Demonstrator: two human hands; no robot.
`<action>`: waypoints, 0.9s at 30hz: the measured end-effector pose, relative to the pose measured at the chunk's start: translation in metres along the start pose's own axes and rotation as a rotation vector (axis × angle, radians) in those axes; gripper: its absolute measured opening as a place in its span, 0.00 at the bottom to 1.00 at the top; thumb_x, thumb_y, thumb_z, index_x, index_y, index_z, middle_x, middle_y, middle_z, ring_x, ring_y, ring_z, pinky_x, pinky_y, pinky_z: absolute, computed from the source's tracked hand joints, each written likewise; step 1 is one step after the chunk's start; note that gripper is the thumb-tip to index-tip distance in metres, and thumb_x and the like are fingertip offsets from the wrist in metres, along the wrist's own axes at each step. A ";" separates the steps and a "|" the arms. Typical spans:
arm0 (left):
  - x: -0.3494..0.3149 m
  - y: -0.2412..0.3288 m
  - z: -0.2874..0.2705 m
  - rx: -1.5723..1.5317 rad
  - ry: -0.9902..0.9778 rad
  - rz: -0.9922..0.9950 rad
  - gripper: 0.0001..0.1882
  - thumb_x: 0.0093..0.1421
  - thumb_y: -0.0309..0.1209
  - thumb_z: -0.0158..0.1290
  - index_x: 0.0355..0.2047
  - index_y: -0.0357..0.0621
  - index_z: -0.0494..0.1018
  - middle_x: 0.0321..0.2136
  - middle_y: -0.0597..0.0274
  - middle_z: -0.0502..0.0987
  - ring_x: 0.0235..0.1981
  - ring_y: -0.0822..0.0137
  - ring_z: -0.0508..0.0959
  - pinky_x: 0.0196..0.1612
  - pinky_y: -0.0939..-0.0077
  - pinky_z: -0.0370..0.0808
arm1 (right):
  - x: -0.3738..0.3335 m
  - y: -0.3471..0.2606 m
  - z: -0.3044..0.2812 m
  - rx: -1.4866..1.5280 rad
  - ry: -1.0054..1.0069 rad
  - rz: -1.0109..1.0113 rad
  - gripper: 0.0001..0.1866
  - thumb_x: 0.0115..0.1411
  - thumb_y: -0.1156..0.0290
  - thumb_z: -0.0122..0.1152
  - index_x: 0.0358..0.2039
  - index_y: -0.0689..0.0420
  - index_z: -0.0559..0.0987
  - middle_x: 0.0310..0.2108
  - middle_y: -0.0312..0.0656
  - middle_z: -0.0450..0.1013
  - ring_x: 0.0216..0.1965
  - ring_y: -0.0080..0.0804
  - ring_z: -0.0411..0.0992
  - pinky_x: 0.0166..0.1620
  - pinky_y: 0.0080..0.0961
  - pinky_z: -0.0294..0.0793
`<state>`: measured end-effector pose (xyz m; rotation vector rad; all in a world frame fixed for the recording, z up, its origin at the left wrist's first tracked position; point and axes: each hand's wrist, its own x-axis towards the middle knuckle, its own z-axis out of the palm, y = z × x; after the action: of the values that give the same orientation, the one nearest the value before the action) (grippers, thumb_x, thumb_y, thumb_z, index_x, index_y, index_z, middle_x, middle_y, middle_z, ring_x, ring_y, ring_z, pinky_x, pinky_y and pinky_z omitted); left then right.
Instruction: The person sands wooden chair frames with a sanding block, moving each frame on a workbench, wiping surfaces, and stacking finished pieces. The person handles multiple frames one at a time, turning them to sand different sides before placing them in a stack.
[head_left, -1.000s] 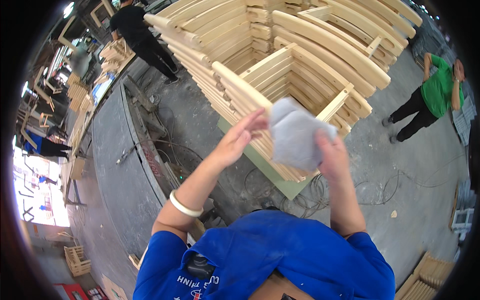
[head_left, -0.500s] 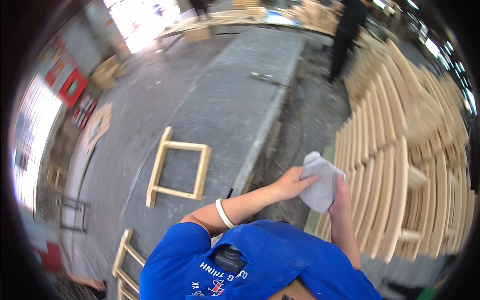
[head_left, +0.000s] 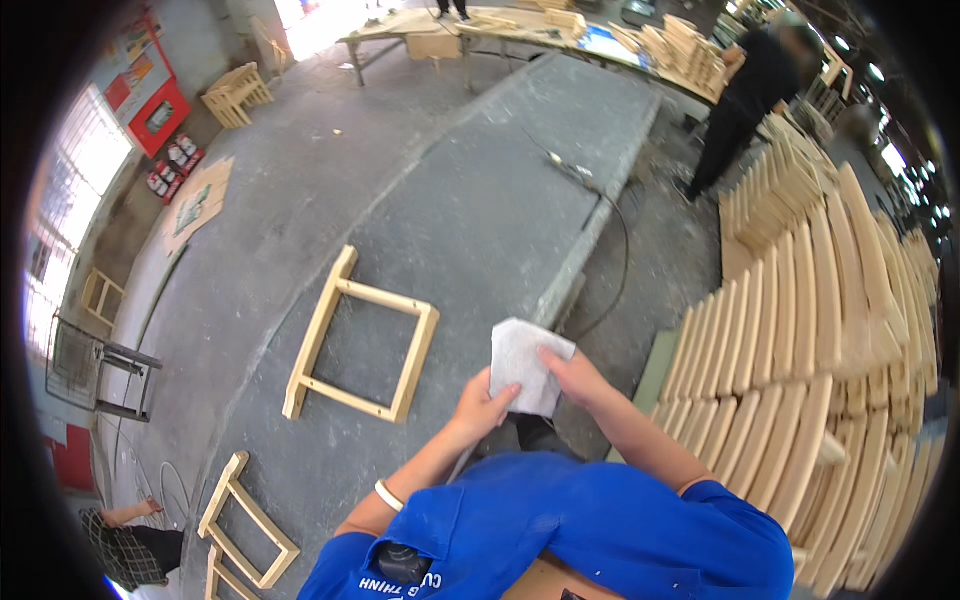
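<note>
So the left hand (head_left: 482, 407) and right hand (head_left: 576, 378) are both pinching a folded pale-grey sheet (head_left: 522, 365) between thumbs and fingers (cloth or sandpaper, honestly can't tell), near the grey tabletop's (head_left: 470, 230) right edge. One four-sided wooden frame (head_left: 385, 296) lies on that tabletop; stacked wooden frames (head_left: 760, 340) sit right of it.
</note>
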<state>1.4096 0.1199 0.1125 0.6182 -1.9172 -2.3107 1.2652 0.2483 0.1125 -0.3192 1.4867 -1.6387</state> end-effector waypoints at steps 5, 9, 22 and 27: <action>0.089 -0.041 -0.050 0.409 0.264 0.094 0.21 0.56 0.36 0.60 0.45 0.36 0.70 0.29 0.56 0.76 0.31 0.69 0.76 0.38 0.72 0.74 | 0.144 -0.026 -0.069 -0.157 -0.055 -0.146 0.19 0.64 0.65 0.53 0.50 0.64 0.73 0.45 0.41 0.74 0.47 0.30 0.71 0.52 0.29 0.69; 0.121 -0.091 -0.119 1.235 0.939 -0.095 0.39 0.48 0.51 0.62 0.53 0.39 0.66 0.54 0.46 0.64 0.55 0.46 0.64 0.56 0.58 0.64 | 0.327 -0.096 -0.197 0.416 0.109 -0.226 0.23 0.64 0.60 0.53 0.53 0.63 0.71 0.50 0.44 0.73 0.50 0.35 0.72 0.55 0.32 0.69; 0.122 -0.148 -0.157 1.314 0.832 -0.346 0.29 0.45 0.47 0.64 0.45 0.46 0.69 0.40 0.54 0.67 0.43 0.52 0.70 0.44 0.61 0.70 | 0.558 -0.039 -0.417 -0.921 0.575 0.098 0.37 0.65 0.44 0.39 0.56 0.69 0.66 0.49 0.58 0.71 0.51 0.43 0.71 0.52 0.33 0.69; 0.121 -0.146 -0.154 1.281 0.840 -0.267 0.26 0.49 0.46 0.61 0.44 0.46 0.69 0.38 0.55 0.68 0.41 0.52 0.70 0.43 0.59 0.69 | 0.558 -0.059 -0.391 -0.875 0.347 0.297 0.39 0.64 0.41 0.39 0.49 0.71 0.71 0.29 0.47 0.75 0.22 0.38 0.72 0.24 0.33 0.69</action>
<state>1.3813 -0.0283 -0.0793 1.5967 -2.5538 -0.3156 0.6435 0.0989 -0.1311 -0.2670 2.3447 -0.7556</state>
